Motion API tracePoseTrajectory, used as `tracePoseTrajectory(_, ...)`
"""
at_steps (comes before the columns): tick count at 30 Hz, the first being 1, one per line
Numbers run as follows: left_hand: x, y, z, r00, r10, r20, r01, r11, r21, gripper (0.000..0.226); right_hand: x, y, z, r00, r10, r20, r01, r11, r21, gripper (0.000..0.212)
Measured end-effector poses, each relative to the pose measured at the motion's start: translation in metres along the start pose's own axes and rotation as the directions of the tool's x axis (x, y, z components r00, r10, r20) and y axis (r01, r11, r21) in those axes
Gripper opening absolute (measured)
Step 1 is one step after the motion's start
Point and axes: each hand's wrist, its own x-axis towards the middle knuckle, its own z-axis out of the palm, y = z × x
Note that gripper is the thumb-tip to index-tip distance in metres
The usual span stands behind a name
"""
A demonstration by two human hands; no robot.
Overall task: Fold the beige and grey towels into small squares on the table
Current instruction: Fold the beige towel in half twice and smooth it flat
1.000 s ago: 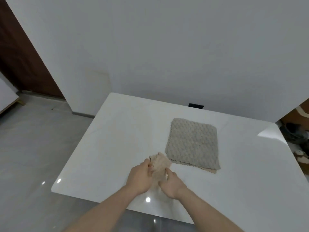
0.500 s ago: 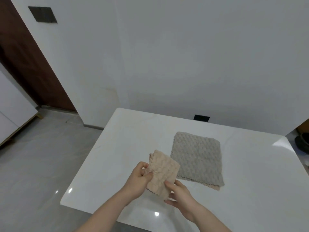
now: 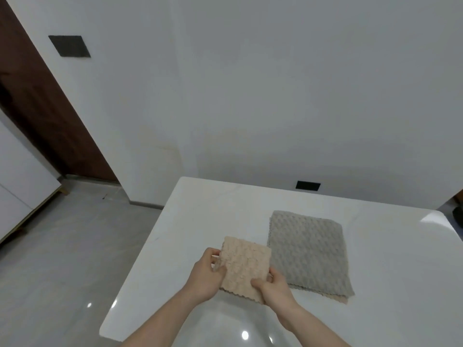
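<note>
**Beige towel held up over the table, grey towel lying flat**

White walls fill most of the head view, with a dark brown door panel (image 3: 37,116) at the left, a black square plate (image 3: 69,46) high on the wall and a small black socket (image 3: 307,185) low behind the table. Grey glossy floor tiles (image 3: 62,259) spread to the left.

Below stands a glossy white rectangular table (image 3: 200,216). On it lies a grey waffle-textured towel (image 3: 308,251), flat and folded into a large square; a thin strip of beige cloth (image 3: 342,301) peeks from under its near right corner (whether that is a separate towel cannot be told).

Just left of the grey one, a folded beige textured towel (image 3: 244,267) is held tilted above the table's near part. The left hand (image 3: 205,274) pinches its left edge, thumb on the front face and fingers curled behind. The right hand (image 3: 274,286) grips its lower right corner, thumb pressed on the front and fingers wrapped around the edge. Both forearms reach in from the bottom.
</note>
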Motion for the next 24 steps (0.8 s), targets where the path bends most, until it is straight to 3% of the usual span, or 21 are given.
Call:
tracePoseTrajectory(5,0.023,-0.021,-0.039,0.997,0.027,0.076,-0.031,0.998,0.05,0.044,0.011,0.0,0.052,0.995,0.038,-0.093,-0.038,0.999,0.006,0.034)
tracePoseTrajectory(13,0.068,-0.062,-0.108,0.984,0.058,0.167,-0.087,0.981,0.171,0.036,0.028,-0.001,0.135,0.978,0.069,-0.195,-0.054,0.995,0.082,0.032)
tracePoseTrajectory(20,0.085,-0.063,-0.118,0.966,0.096,0.241,-0.145,0.971,0.191,0.044,0.03,0.0,0.147,0.97,0.067,-0.233,-0.054,0.997,0.061,0.029)
tracePoseTrajectory(24,0.091,-0.057,-0.113,0.977,0.11,0.181,-0.137,0.981,0.14,0.034,0.039,-0.002,0.136,0.969,0.045,-0.243,-0.035,0.998,0.044,0.023)
